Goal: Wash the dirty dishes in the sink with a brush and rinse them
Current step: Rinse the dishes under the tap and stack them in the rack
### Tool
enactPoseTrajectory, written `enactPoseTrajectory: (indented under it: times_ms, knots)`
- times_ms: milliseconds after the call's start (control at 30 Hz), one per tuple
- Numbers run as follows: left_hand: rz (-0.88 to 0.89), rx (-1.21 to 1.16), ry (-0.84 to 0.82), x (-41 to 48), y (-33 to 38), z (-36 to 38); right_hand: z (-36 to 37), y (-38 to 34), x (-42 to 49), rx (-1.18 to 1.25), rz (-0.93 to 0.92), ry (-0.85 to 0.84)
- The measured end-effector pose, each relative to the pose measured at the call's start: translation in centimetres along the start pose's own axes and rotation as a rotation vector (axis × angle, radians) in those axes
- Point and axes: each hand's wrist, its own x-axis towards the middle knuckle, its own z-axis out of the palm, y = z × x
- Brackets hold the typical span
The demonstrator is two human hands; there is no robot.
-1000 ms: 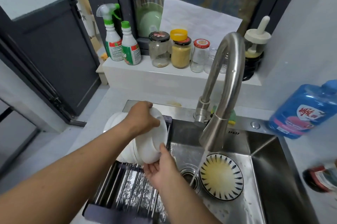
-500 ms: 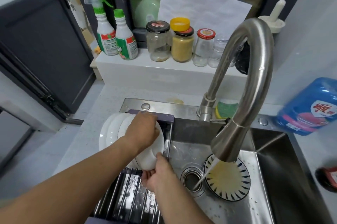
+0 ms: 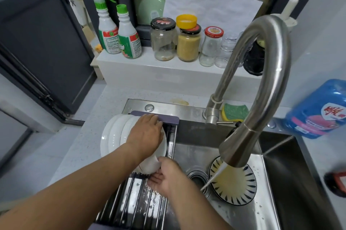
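Holding a white bowl [image 3: 152, 164] with both hands at the far-left end of the roll-up drying rack [image 3: 138, 203], which spans the left side of the sink [image 3: 292, 183]. The left hand [image 3: 145, 136] lies over the bowl's upper part, fingers curled over its far rim. The right hand [image 3: 166, 177] grips the lower edge, thumb on the bowl, fingers underneath, just above the rack bars. The bowl is tilted on edge, leaning against a row of white plates [image 3: 112, 136] that stand upright at the rack's far-left corner. The rack bars are wet. A striped plate [image 3: 234, 183] with a yellowish film lies flat on the sink bottom, just right of the drain [image 3: 197, 177]. The faucet [image 3: 269, 79] is running, and its stream slants down between drain and plate. A green-and-yellow sponge [image 3: 235, 111] sits on the sink's back rim beside the faucet base. A blue detergent bottle [image 3: 318, 111] is on the tabletop at the right edge. Jars [image 3: 163, 40] and two green-capped cleaner bottles [image 3: 119, 31] line the back ledge [image 3: 149, 74].
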Motion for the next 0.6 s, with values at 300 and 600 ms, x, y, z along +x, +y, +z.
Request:
enactPoseTrajectory:
  times_ms: [300,600]
  knots:
    - [-0.047,0.003,-0.005,-0.3,1.0,-1.2,-4.4,-3.7,-3.9,-0.353,-0.278,0.076]
    - [-0.077,-0.561,-0.04,-1.2,10.6,-1.8,-12.8,-5.6,-2.6,-0.657,-0.568,0.357]
